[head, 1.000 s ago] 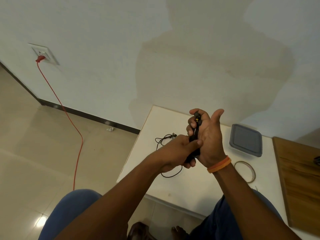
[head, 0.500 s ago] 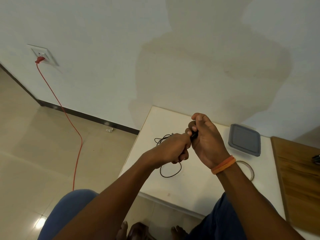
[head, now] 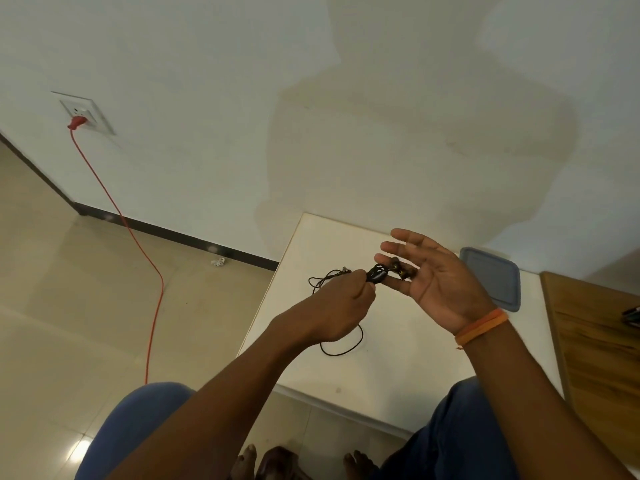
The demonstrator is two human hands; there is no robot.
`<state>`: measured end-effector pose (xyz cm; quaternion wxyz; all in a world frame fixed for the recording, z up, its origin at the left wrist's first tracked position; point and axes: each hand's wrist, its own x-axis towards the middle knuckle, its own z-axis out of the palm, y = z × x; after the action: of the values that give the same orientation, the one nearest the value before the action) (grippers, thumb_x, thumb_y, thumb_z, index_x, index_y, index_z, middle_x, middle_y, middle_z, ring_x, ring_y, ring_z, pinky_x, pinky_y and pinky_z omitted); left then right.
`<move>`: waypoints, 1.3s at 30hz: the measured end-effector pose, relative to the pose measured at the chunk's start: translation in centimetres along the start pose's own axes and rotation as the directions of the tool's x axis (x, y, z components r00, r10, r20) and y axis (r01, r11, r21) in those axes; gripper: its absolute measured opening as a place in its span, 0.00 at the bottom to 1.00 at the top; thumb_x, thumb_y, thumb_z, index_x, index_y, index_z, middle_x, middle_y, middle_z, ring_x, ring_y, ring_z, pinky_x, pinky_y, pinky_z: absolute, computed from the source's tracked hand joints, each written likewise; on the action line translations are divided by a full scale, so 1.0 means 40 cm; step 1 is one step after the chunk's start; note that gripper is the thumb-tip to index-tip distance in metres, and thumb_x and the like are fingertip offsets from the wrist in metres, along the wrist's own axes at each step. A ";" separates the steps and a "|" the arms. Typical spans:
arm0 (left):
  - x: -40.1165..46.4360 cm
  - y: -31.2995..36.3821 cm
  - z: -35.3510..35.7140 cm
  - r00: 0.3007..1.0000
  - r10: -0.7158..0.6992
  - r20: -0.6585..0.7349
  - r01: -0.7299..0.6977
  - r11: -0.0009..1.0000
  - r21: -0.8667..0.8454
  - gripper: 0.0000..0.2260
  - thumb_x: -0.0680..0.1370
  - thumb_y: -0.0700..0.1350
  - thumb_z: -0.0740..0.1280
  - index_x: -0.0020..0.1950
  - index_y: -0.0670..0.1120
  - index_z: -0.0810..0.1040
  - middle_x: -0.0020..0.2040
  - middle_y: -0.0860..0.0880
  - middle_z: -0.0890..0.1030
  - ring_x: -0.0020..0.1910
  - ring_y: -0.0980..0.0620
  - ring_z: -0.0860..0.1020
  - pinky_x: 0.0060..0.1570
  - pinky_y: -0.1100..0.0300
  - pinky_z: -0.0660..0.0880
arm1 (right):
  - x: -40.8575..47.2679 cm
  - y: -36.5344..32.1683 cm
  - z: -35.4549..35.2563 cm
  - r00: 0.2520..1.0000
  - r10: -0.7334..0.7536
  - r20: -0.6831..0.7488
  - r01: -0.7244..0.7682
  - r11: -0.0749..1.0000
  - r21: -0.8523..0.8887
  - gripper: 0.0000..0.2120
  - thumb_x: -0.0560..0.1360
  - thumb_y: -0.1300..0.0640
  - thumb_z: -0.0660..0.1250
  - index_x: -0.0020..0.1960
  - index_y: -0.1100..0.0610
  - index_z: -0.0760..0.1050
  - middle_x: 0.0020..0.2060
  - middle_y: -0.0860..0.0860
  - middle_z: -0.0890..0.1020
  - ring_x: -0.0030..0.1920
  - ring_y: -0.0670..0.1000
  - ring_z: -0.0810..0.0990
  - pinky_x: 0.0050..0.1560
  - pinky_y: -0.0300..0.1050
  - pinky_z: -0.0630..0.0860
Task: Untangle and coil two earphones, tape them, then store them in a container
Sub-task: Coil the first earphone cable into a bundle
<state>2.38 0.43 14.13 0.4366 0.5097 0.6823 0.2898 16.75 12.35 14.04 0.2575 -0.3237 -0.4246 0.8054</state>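
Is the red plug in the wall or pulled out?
In. The red plug sits in the wall socket, its cord trailing down to the floor.

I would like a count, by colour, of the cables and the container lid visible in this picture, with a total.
Black: 2, the coiled black earphone bundle pinched by the left hand and the loose black earphone cable on the white table.
Red: 1, the red power cord.
Grey: 1, the grey rectangular plastic lid.
Total: 4.
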 end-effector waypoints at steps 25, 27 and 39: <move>0.004 -0.030 -0.077 0.930 0.004 0.366 0.046 0.991 -0.128 0.10 0.83 0.42 0.61 0.56 0.37 0.78 0.44 0.43 0.74 0.42 0.50 0.73 0.48 0.58 0.73 | -0.078 0.032 0.034 0.798 -0.330 0.504 0.571 0.149 -0.807 0.08 0.73 0.66 0.72 0.51 0.60 0.85 0.38 0.51 0.85 0.37 0.44 0.81 0.41 0.37 0.78; 0.005 -0.035 -0.094 0.933 0.032 0.358 0.026 0.987 -0.156 0.09 0.81 0.40 0.65 0.54 0.34 0.79 0.44 0.38 0.73 0.45 0.46 0.70 0.49 0.56 0.70 | -0.082 0.036 0.039 0.796 -0.344 0.499 0.576 0.175 -0.798 0.08 0.72 0.66 0.72 0.50 0.60 0.85 0.38 0.50 0.85 0.38 0.42 0.81 0.43 0.34 0.77; 0.005 -0.020 -0.032 0.931 0.155 0.329 -0.032 0.936 -0.350 0.09 0.80 0.34 0.64 0.60 0.39 0.74 0.52 0.44 0.80 0.46 0.49 0.81 0.46 0.57 0.75 | -0.087 0.050 0.042 0.822 -0.352 0.448 0.544 0.250 -0.801 0.09 0.72 0.71 0.70 0.48 0.60 0.85 0.37 0.50 0.85 0.37 0.42 0.81 0.41 0.33 0.76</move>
<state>0.86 0.44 13.97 0.6181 0.5028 0.5075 0.3279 17.54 8.08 14.13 0.2190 -0.2014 -0.8851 0.3579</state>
